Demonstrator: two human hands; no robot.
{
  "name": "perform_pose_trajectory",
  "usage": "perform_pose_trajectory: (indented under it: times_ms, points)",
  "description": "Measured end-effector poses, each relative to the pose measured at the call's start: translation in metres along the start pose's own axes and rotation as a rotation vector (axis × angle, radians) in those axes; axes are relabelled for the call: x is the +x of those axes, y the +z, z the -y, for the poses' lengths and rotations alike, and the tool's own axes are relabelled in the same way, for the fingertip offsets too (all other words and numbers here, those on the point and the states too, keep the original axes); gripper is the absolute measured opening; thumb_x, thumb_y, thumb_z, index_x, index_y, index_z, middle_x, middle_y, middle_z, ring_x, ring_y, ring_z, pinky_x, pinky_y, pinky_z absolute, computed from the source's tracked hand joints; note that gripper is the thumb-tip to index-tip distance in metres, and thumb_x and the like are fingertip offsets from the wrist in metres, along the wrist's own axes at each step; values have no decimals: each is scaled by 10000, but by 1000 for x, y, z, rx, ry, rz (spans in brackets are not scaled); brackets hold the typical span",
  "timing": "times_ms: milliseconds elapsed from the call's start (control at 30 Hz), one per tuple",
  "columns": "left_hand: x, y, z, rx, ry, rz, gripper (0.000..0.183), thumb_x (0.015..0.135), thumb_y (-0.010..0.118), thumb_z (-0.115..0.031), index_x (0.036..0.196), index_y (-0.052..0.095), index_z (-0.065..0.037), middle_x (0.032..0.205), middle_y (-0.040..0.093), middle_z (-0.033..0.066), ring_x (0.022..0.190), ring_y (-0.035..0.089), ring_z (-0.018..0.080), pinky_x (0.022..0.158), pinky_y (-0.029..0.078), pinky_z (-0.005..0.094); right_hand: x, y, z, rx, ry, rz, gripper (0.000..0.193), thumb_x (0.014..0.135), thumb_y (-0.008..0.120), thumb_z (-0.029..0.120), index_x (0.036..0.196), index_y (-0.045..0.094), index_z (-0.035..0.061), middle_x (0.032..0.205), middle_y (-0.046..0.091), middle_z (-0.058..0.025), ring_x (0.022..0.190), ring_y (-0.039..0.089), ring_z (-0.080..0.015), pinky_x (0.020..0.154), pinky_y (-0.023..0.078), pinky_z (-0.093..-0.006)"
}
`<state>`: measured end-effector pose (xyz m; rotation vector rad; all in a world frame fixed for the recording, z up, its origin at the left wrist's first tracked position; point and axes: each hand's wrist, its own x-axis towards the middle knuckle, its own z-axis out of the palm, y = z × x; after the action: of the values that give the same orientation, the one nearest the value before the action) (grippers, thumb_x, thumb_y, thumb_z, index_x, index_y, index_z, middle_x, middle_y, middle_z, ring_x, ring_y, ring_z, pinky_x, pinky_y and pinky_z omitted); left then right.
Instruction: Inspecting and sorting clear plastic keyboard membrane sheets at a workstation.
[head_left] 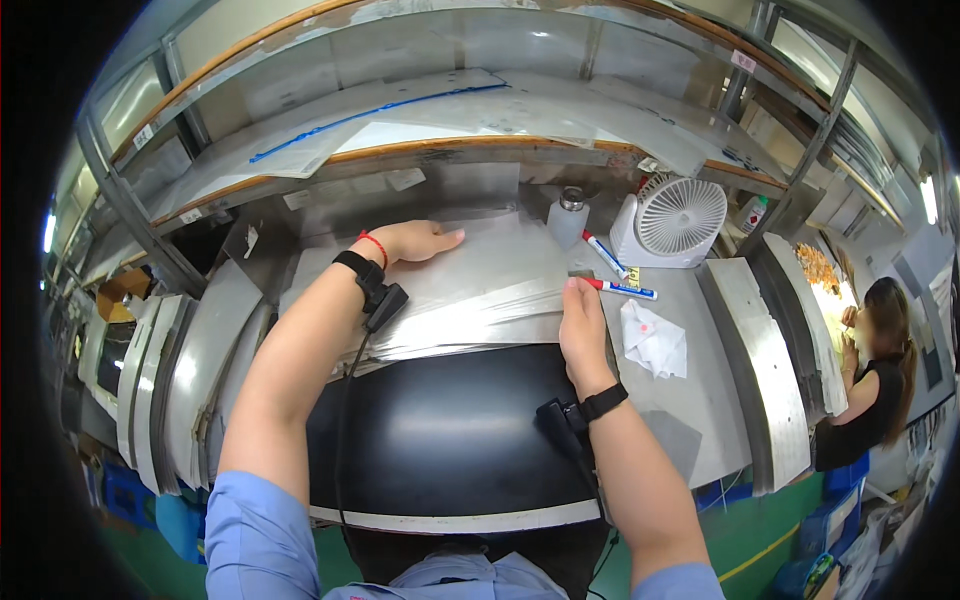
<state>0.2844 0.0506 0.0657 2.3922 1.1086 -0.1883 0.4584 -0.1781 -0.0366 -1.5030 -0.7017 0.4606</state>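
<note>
A fanned stack of thin, translucent plastic-like sheets lies in front of me, its near edges uneven. My left hand rests at the upper left part of the stack, thumb stretched out toward the right; its other fingers are partly hidden. At the stack's right edge, my right hand holds the sheets' corner, fingers upright and close together. Nearer to me, a glossy black board sits below the sheets. Both wrists carry black bands with small devices and cables; a red cord circles the left wrist.
Two markers and a crumpled white tissue lie right of the sheets. Behind stand a bottle and a white fan. Curved metal plates flank the table. A shelf spans above; a person works far right.
</note>
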Motion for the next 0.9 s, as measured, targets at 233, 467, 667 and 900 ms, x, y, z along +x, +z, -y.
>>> perform_pose_trajectory:
  times_ms: [233, 467, 667, 900]
  points:
    - [2, 3, 14, 89, 38, -42, 815, 962, 346, -650, 1295, 543, 67, 1291, 571, 266, 1214, 540, 377, 1038, 395, 399, 9, -4, -1, 54, 5, -82, 470, 1003, 472, 386, 1183, 583, -34, 1130, 648, -186, 1077, 594, -280, 951, 421, -339]
    - [-9, 12, 12, 101, 90, -13, 787, 969, 333, -643, 1273, 564, 46, 1271, 585, 256, 1195, 550, 377, 1023, 404, 405, 10, -12, 2, -72, 45, -53, 568, 1013, 424, 469, 1126, 619, -52, 987, 639, -156, 975, 582, -238, 876, 426, -322]
    - [-29, 19, 5, 145, 167, 73, 729, 973, 380, -611, 1268, 557, 31, 1236, 603, 251, 1150, 573, 378, 989, 429, 409, 18, -29, -6, -168, 75, 49, 688, 999, 397, 565, 1069, 660, -67, 692, 566, -48, 691, 533, -133, 648, 424, -282]
    - [-68, 31, 4, 147, 207, 149, 696, 968, 432, -586, 1266, 523, 36, 1197, 612, 260, 1114, 589, 373, 954, 447, 400, 1, -29, 20, -402, -2, 273, 562, 926, 575, 499, 1080, 660, -34, 849, 672, -121, 794, 631, -251, 758, 483, -342]
